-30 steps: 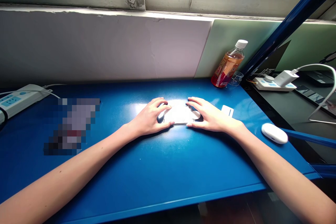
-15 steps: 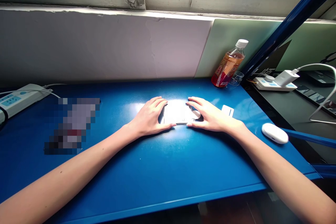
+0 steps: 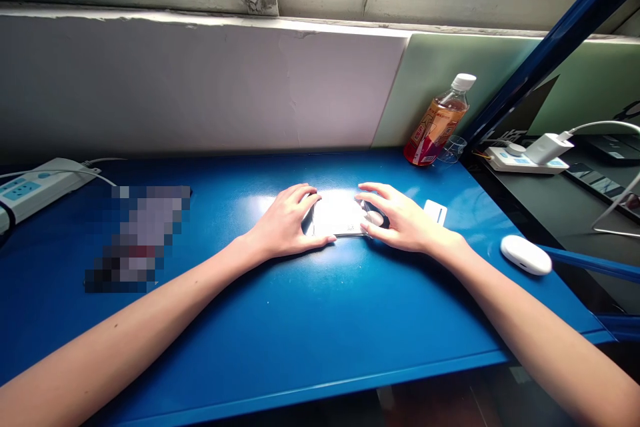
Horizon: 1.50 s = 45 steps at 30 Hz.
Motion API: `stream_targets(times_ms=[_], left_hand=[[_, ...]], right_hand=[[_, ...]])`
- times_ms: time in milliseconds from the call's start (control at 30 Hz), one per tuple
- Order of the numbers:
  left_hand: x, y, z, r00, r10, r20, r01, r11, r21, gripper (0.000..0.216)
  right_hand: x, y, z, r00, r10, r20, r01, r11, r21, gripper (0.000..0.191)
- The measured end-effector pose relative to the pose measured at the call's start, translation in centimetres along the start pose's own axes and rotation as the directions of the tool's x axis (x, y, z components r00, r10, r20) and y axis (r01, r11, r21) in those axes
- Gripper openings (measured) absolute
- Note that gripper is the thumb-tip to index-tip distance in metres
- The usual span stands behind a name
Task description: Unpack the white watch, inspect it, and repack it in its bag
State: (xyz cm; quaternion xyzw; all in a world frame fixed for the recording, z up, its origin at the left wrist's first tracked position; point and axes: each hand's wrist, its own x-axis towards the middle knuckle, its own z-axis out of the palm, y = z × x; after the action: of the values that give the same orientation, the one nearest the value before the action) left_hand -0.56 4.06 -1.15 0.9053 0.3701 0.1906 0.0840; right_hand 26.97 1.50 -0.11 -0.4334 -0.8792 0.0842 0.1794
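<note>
A flat, white, rectangular thing (image 3: 337, 212) lies on the blue table, washed out by glare, so its kind cannot be made out. Around its left end is my left hand (image 3: 287, 221), with the thumb along the front edge and the fingertips at the back corner. My right hand (image 3: 397, 217) grips the right end between thumb and fingers, the thumb at the front right corner. Partly under the right palm is a small, round, white thing (image 3: 374, 218). A white card (image 3: 435, 211) with a dark stripe lies just behind the right wrist.
A drink bottle (image 3: 437, 123) leans at the back right beside a clear cup (image 3: 453, 149). A white oval case (image 3: 526, 255) sits near the right edge. Left are a power strip (image 3: 43, 187) and a pixelated flat item (image 3: 143, 233). Another power strip (image 3: 525, 161) is beyond the blue frame.
My right hand has shifted slightly to the right, its thumb moving back from the front edge to the corner. More of the small round thing shows. My left hand is nearly still.
</note>
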Motion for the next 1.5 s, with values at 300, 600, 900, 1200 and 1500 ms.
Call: stream_targets(times_ms=[300, 600, 900, 1200, 1500], left_hand=[[-0.3, -0.1, 0.1, 0.996, 0.082, 0.027, -0.081, 0.996, -0.037, 0.068], [-0.3, -0.4, 0.0, 0.983, 0.180, 0.028, -0.177, 0.980, -0.087, 0.050], [-0.2, -0.2, 0.0, 0.986, 0.166, 0.015, -0.164, 0.981, -0.105, 0.049], [-0.1, -0.3, 0.2, 0.986, 0.161, 0.032, -0.158, 0.984, -0.077, 0.049], [-0.2, -0.2, 0.0, 0.988, 0.153, 0.011, -0.151, 0.984, -0.096, 0.048]], right_hand=[[0.0, -1.0, 0.8, 0.988, -0.048, -0.148, 0.048, 0.999, -0.003, 0.024], [0.0, -1.6, 1.0, 0.996, -0.019, -0.090, -0.009, 0.953, -0.304, 0.029], [-0.1, -0.9, 2.0, 0.992, 0.109, -0.070, -0.113, 0.992, -0.052, 0.042], [0.4, -1.5, 2.0, 0.962, 0.240, -0.131, -0.212, 0.957, 0.201, 0.039], [0.8, -0.9, 1.2, 0.945, 0.300, -0.131, -0.252, 0.922, 0.295, 0.036]])
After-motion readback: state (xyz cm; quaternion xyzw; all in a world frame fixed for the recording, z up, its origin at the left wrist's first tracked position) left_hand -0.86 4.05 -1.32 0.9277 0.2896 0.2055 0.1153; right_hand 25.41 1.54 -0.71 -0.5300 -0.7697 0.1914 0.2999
